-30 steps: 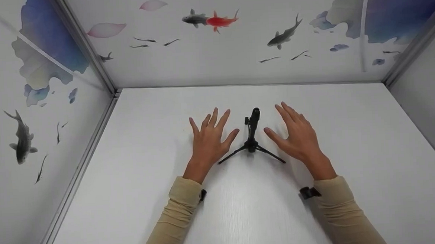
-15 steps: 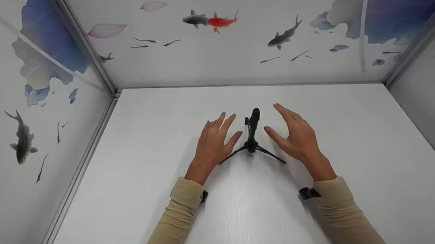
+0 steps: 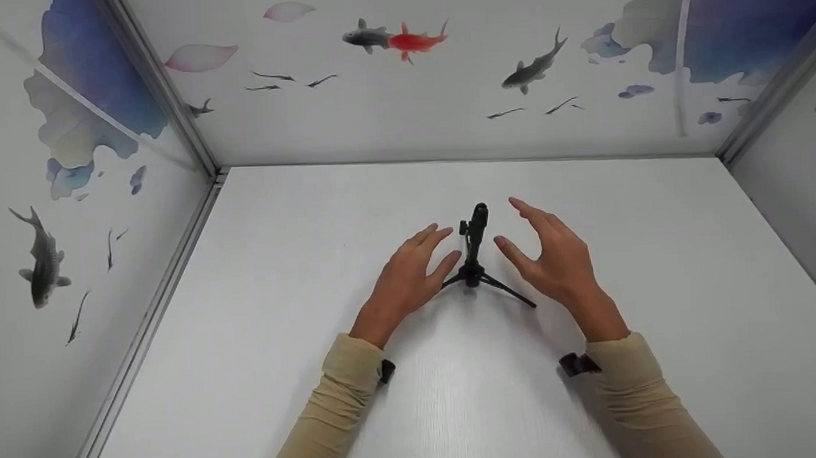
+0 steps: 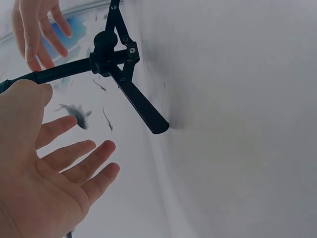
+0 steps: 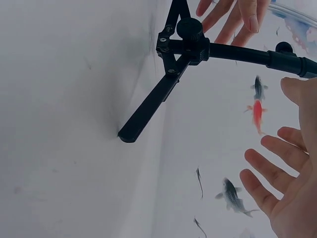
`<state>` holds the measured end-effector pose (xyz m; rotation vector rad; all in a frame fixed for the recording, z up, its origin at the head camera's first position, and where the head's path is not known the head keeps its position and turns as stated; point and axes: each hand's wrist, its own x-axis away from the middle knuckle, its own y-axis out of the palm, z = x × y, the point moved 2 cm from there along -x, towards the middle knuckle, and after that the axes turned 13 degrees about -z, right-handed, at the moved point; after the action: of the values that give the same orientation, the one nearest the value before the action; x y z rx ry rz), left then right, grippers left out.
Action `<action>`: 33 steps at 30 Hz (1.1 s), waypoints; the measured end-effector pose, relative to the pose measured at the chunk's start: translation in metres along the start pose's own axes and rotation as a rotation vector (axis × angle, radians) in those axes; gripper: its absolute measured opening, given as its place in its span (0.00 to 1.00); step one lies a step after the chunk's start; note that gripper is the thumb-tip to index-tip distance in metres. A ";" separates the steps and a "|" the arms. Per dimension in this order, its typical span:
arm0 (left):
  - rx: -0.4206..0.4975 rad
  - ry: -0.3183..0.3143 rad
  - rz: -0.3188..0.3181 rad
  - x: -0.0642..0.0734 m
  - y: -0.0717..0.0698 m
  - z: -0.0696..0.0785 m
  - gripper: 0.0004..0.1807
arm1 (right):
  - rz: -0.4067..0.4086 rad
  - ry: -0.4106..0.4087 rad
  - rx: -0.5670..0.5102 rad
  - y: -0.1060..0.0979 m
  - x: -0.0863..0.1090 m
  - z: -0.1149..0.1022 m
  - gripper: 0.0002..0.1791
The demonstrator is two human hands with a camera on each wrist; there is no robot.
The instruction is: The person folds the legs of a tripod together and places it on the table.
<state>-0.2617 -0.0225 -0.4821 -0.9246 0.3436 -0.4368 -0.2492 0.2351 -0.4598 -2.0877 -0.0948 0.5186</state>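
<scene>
A small black tripod stand (image 3: 474, 243) stands upright on the white table, its legs spread and its pole leaning slightly. On its left is my left hand (image 3: 409, 274), fingers loosely bent and thumb tip close to the pole, hiding the end of one leg. Across from it my right hand (image 3: 556, 256) hovers with thumb and fingers spread apart, a gap between it and the pole. Both palms face the stand. In the left wrist view the tripod's hub (image 4: 104, 54) shows a knob and hinged legs. The right wrist view shows the splayed leg (image 5: 148, 109) reaching the tabletop.
The white table (image 3: 275, 229) is bounded by a back wall (image 3: 444, 122) and side walls printed with fish and leaves. Metal rails (image 3: 167, 290) run along the left edge. Small black wrist cameras (image 3: 579, 364) sit at both tan sleeves.
My left hand has moved right, nearer the pole, and its spread fingers have drawn together and bent. The right hand has shifted very slightly toward the stand. The tripod stand has stayed put.
</scene>
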 end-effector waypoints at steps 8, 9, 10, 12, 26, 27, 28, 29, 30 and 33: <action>0.026 0.017 -0.006 -0.002 0.002 0.001 0.28 | 0.027 -0.051 -0.077 0.001 -0.001 -0.001 0.34; 0.027 0.021 -0.006 -0.002 0.002 0.001 0.27 | 0.028 -0.060 -0.092 0.001 -0.001 -0.002 0.33; 0.029 0.025 -0.006 -0.002 0.002 0.001 0.26 | 0.028 -0.069 -0.106 0.002 -0.001 -0.001 0.33; 0.039 0.036 -0.009 -0.003 0.003 0.001 0.25 | 0.027 -0.089 -0.134 0.003 -0.002 -0.001 0.32; 0.085 0.052 -0.083 -0.006 0.009 0.005 0.18 | 0.021 -0.155 -0.209 0.007 -0.004 -0.004 0.28; 0.090 0.054 -0.088 -0.006 0.009 0.006 0.17 | 0.019 -0.159 -0.206 0.007 -0.004 -0.005 0.28; 0.092 0.055 -0.092 -0.006 0.009 0.006 0.17 | 0.018 -0.163 -0.203 0.008 -0.004 -0.005 0.27; 0.092 0.056 -0.095 -0.006 0.009 0.007 0.17 | 0.016 -0.166 -0.197 0.008 -0.004 -0.005 0.27; 0.090 0.055 -0.098 -0.006 0.009 0.007 0.16 | 0.013 -0.169 -0.190 0.008 -0.003 -0.005 0.26; 0.080 0.061 -0.101 -0.006 0.010 0.008 0.16 | 0.003 -0.183 -0.187 0.008 -0.003 -0.007 0.26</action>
<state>-0.2613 -0.0086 -0.4856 -0.8536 0.3340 -0.5685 -0.2503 0.2245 -0.4627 -2.2174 -0.2550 0.7256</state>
